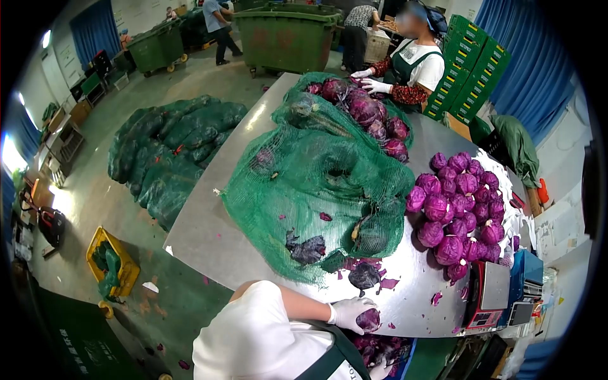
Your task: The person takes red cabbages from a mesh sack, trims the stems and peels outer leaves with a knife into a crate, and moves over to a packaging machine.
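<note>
My left hand [348,315], in a white glove, is wrapped round a red cabbage [368,320] at the near edge of the metal table [209,244]. Low in the view, by the dark green apron, only part of my right hand [381,369] shows, also gloved; its fingers are hidden. Below the table edge, beside that hand, purple leaves fill a blue-edged container [405,360]. Loose dark outer leaves [365,277] lie just beyond the held cabbage. A green mesh sack [285,196] spreads across the table, with another dark leaf [306,249] on it.
Trimmed red cabbages [449,202] are piled on the right, near a red-edged scale [491,294]. Across the table a co-worker [418,63] touches untrimmed cabbages [364,107]. Full mesh sacks [171,149], a yellow crate [130,269] and green bins [285,41] stand on the floor.
</note>
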A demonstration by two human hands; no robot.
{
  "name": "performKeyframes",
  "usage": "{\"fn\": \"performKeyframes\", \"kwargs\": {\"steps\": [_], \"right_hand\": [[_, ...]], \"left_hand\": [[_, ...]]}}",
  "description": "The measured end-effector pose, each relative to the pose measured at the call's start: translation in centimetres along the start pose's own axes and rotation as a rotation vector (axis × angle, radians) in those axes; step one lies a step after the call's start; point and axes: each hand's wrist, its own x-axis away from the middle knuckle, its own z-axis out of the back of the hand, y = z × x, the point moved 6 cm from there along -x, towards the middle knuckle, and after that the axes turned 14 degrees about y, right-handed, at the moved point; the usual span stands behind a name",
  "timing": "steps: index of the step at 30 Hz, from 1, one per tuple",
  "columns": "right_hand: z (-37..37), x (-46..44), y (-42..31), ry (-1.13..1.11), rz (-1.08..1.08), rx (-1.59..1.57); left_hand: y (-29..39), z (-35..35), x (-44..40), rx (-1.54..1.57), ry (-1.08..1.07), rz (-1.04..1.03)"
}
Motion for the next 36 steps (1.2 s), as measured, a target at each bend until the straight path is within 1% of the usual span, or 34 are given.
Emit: {"fn": "performKeyframes", "kwargs": {"steps": [1,3,5,6,7,8,10,11,14,15,22,24,26,36], "right_hand": [[-0.8,0.8,-2.8,-0.146,0.533,0.185],[-2.1,1.7,-4.7,-0.167,0.558,0.036],[-4.2,3.5,-8.5,-0.188,0.588,-0.116],[-5.1,4.5,-10.6,-0.2,0.603,-0.193],[-4.8,5.3,-11.9,-0.446,0.355,-0.03],[-5.4,4.9,-10.5,-0.391,0.374,0.036],[-5.4,4.5,-10.5,-0.406,0.402,0.05],[-5.3,4.4,-10.5,-0.408,0.462,0.005],[-4.2,5.3,-12.9,-0.614,0.384,0.111],[-4.0,5.5,-13.3,-0.641,0.427,0.154],[-3.6,5.8,-14.7,-0.594,0.436,0.07],[-4.4,5.5,-12.8,-0.58,0.465,0.098],[-5.0,5.2,-11.4,-0.558,0.446,0.094],[-6.3,4.4,-9.1,-0.474,0.374,0.072]], "left_hand": [[0.3,0.1,0.0,0.007,0.033,-0.011],[0.8,0.0,-0.1,-0.025,0.014,-0.01],[1.1,-0.1,-0.2,-0.027,0.024,-0.039],[1.4,0.1,-0.1,-0.034,0.004,-0.016],[1.3,0.0,-0.2,-0.045,0.011,-0.013],[1.2,-0.1,-0.3,-0.055,0.018,-0.013],[1.5,0.4,-0.5,-0.055,-0.006,-0.008],[1.7,0.3,-0.4,-0.051,-0.022,-0.002],[2.0,0.1,-0.4,-0.091,-0.042,-0.042],[2.1,0.0,-0.4,-0.101,-0.053,-0.032],[2.8,-0.4,-0.7,-0.172,-0.081,-0.043],[3.0,-0.2,-0.7,-0.185,-0.07,-0.041],[3.1,-0.3,-0.7,-0.192,-0.071,-0.036],[3.1,-0.3,-0.7,-0.205,-0.059,-0.024]]}}
